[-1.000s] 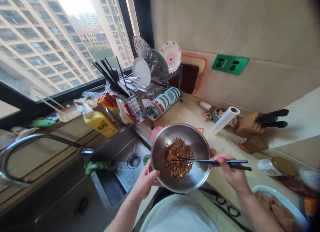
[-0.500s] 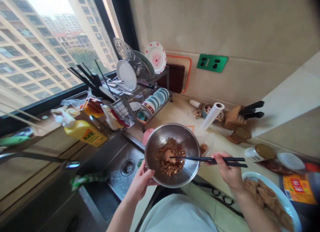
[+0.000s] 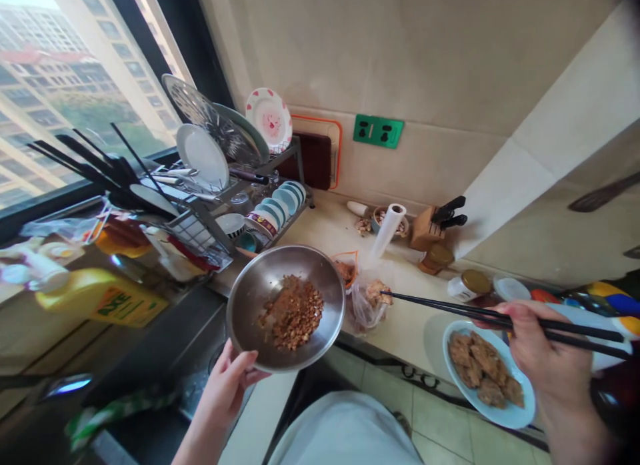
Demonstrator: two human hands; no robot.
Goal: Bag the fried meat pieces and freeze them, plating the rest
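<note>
My left hand (image 3: 233, 375) grips the near-left rim of a steel mixing bowl (image 3: 323, 271), thumb over the edge. Inside lie brown chopped bits (image 3: 300, 318) beside a powdery patch (image 3: 287, 295). Closed round black chopsticks (image 3: 465, 310), my right hand (image 3: 543, 345) is over at the right. Their tips meet a pale orange-brown lump (image 3: 379, 293) at a clear plastic bag (image 3: 367, 311); whether they pinch it, I cannot tell. Below the chopsticks, a light-blue plate (image 3: 453, 378) bears several brown, coated-looking pieces (image 3: 483, 368).
A dish rack (image 3: 300, 161) with plates and bowls stands behind the bowl. Along the wall are a white roll (image 3: 390, 228), a knife block (image 3: 425, 228) and jars (image 3: 470, 285). At left are the sink (image 3: 195, 391) and a yellow AXE bottle (image 3: 105, 298).
The chopstick tips have left the bowl and moved right to the bag. The lighter clump among the chopped bits no longer shows there. My view has turned right.
</note>
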